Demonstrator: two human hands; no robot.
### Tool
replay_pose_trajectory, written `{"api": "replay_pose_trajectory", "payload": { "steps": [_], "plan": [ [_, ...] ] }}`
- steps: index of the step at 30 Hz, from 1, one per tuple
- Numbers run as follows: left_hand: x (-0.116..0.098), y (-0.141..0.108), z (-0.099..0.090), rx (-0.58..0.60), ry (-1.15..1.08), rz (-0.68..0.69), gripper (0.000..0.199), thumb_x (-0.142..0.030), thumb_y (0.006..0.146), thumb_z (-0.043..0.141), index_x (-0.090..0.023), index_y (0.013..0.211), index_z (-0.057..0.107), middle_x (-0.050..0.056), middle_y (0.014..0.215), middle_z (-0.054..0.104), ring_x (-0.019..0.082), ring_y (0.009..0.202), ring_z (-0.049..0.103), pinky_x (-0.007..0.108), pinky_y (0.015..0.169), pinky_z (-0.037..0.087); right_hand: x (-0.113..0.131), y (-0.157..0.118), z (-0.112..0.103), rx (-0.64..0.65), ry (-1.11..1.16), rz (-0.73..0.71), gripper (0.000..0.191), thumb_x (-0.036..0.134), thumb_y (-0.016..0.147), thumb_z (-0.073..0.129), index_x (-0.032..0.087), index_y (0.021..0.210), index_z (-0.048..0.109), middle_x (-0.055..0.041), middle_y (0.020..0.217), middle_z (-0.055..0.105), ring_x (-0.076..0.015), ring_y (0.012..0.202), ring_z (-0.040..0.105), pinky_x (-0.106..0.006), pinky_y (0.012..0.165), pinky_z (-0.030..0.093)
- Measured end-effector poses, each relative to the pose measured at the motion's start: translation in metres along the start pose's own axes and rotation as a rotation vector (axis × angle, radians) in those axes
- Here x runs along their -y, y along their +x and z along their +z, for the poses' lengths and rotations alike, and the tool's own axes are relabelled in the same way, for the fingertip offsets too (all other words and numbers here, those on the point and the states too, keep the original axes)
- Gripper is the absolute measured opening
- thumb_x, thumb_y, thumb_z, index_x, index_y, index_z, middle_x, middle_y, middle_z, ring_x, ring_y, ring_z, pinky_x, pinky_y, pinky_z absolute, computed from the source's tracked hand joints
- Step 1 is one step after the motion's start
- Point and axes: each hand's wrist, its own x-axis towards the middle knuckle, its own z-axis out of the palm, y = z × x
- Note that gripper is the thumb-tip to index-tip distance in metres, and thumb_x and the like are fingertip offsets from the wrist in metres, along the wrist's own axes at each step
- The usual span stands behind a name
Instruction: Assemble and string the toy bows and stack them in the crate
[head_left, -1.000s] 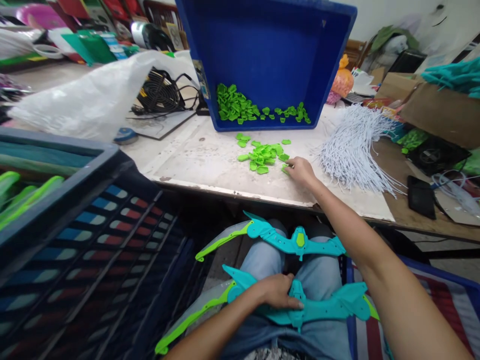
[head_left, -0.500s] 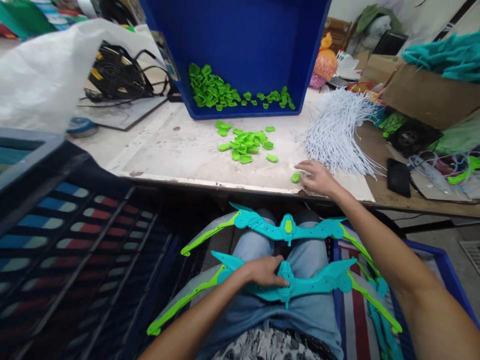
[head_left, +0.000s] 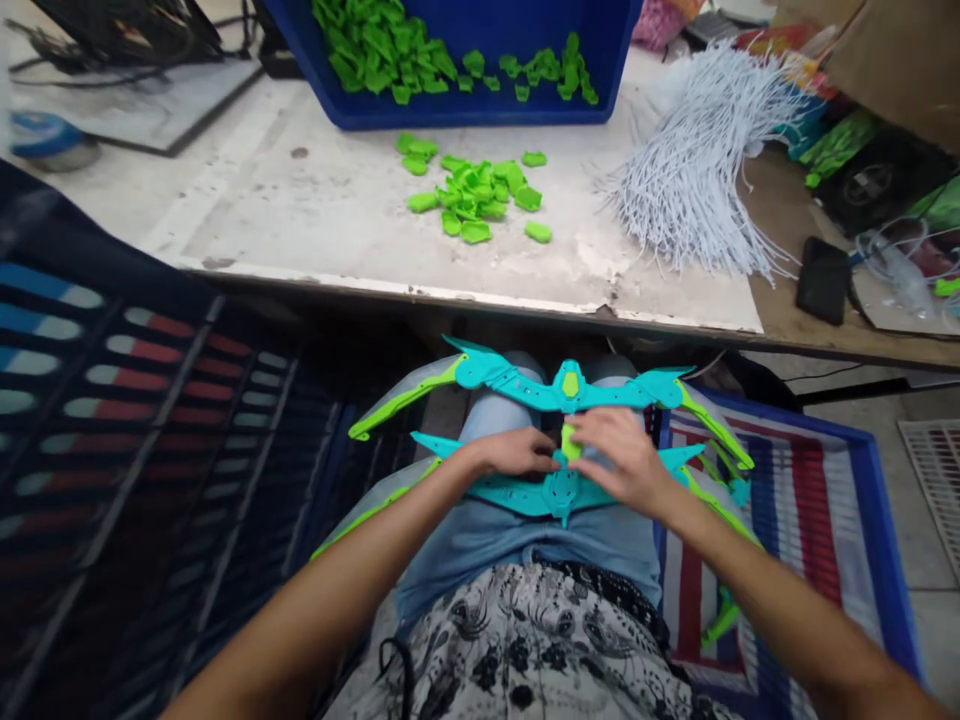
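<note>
Two turquoise toy bows with lime-green limbs lie across my lap. The farther toy bow (head_left: 525,388) has a green piece set in its centre. At the nearer toy bow (head_left: 517,493), my left hand (head_left: 520,450) is closed on the part just left of the middle. My right hand (head_left: 619,455) pinches a small green plastic piece (head_left: 570,441) between thumb and fingers, right at the top of the nearer bow's centre. Whether that piece touches the bow I cannot tell. The centre of the nearer bow shows plain turquoise.
On the table (head_left: 315,220) lies a pile of green pieces (head_left: 476,195), before a blue bin (head_left: 450,115) with many more. White ties (head_left: 697,170) and a black phone (head_left: 823,280) lie right. A dark crate (head_left: 150,430) stands left; a blue crate (head_left: 885,540) stands low right.
My right hand has come from the table edge to the nearer bow, bringing one green piece. My left hand still holds the bow. The view has tilted downward.
</note>
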Motion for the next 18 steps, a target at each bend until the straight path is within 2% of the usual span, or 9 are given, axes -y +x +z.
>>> {"api": "replay_pose_trajectory", "payload": {
  "steps": [2,5,9,14,18],
  "plan": [
    [-0.001,0.002,0.002,0.020,-0.086,-0.022,0.035,-0.050,0.073,0.058,-0.016,0.075,0.054,-0.003,0.061,0.048,0.012,0.059,0.044,0.024,0.055,0.036,0.014,-0.040,0.021,-0.013,0.003,0.002,0.020,0.030,0.090,0.058,0.023,0.107,0.065,-0.0076,0.114,0.068,-0.0245,0.101,0.060,-0.043,0.084,0.047],
    [0.000,0.005,0.004,0.024,-0.156,-0.035,0.037,-0.052,0.070,0.062,-0.016,0.076,0.053,-0.003,0.062,0.048,0.012,0.060,0.046,0.024,0.057,0.038,0.021,-0.071,0.046,-0.053,-0.018,0.039,0.019,0.027,0.090,0.058,0.023,0.106,0.066,-0.0082,0.113,0.069,-0.0260,0.106,0.060,-0.046,0.084,0.046],
    [0.001,0.005,0.006,0.016,-0.147,-0.015,0.041,-0.056,0.072,0.060,-0.016,0.078,0.054,-0.003,0.063,0.050,0.012,0.062,0.046,0.023,0.057,0.037,0.020,-0.075,0.062,-0.115,0.011,0.112,0.020,0.025,0.090,0.058,0.026,0.107,0.068,-0.0074,0.114,0.069,-0.0274,0.112,0.058,-0.049,0.086,0.047],
    [0.001,-0.001,0.004,0.055,-0.028,0.073,0.048,-0.063,0.074,0.056,-0.016,0.082,0.055,-0.004,0.065,0.045,0.011,0.062,0.041,0.023,0.055,0.031,0.024,-0.072,0.068,-0.184,0.143,0.247,0.017,0.026,0.088,0.059,0.027,0.103,0.068,-0.0073,0.114,0.067,-0.0254,0.104,0.059,-0.047,0.086,0.051],
    [0.001,0.001,0.009,-0.041,0.160,0.109,0.052,-0.065,0.069,0.060,-0.015,0.084,0.053,-0.004,0.065,0.042,0.011,0.061,0.037,0.024,0.053,0.026,0.027,-0.067,0.069,-0.159,0.180,0.416,0.008,0.025,0.082,0.065,0.025,0.090,0.065,-0.0076,0.107,0.063,-0.0246,0.100,0.060,-0.043,0.085,0.051]
  ]
}}
